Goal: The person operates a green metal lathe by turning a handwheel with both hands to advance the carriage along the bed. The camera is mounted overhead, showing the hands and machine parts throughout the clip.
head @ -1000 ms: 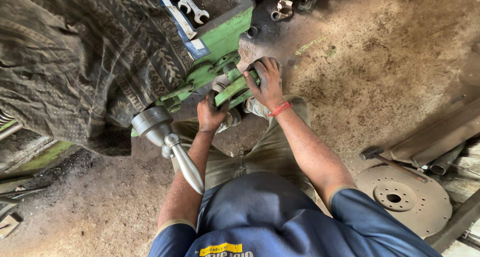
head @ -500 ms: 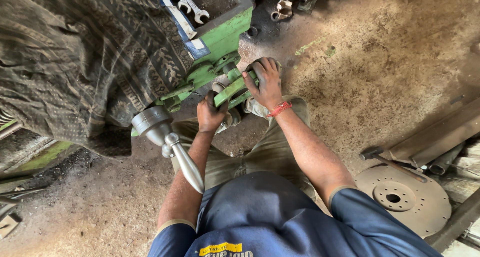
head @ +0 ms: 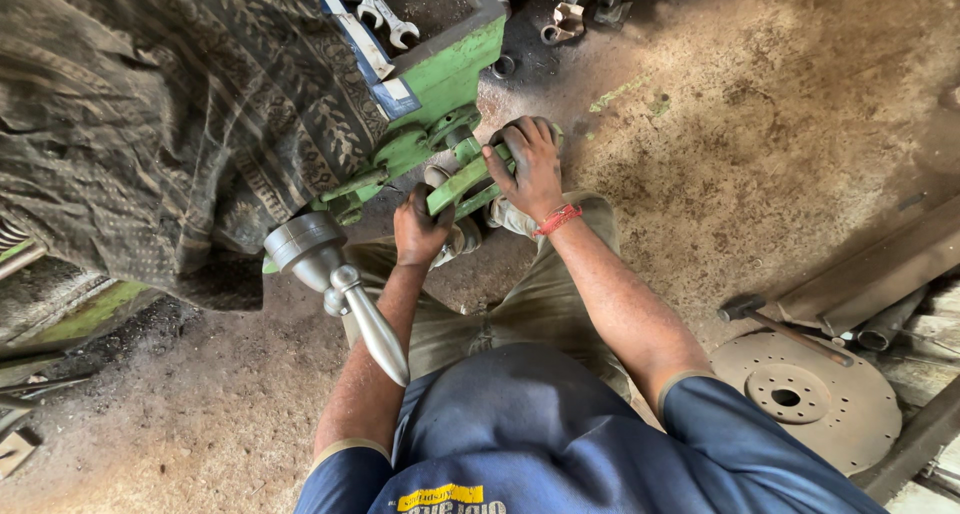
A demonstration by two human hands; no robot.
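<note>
A large dark tractor tyre (head: 150, 124) fills the upper left, with a green metal frame (head: 450, 74) just beside its right edge. From the frame's lower edge one green linkage arm (head: 462, 179) slants down toward the person, and both hands work on it. The right hand (head: 528, 164) lies over the arm's upper end, fingers (head: 520, 139) curled and closed around the bar and the part behind it. The left hand (head: 420, 229) clasps the arm's lower end from beneath, fingers wrapped shut, so the green bar runs between the two fists. One polished steel pin (head: 345, 289) with a tapered tip juts from the tyre's lower edge, just left of the left wrist. One rusty round disc (head: 805, 399) lies on the dirt floor (head: 720, 124) near the right edge, a hammer (head: 775, 324) touching its upper rim. Two spanners (head: 385, 14) rest on the frame's top at the upper edge.
</note>
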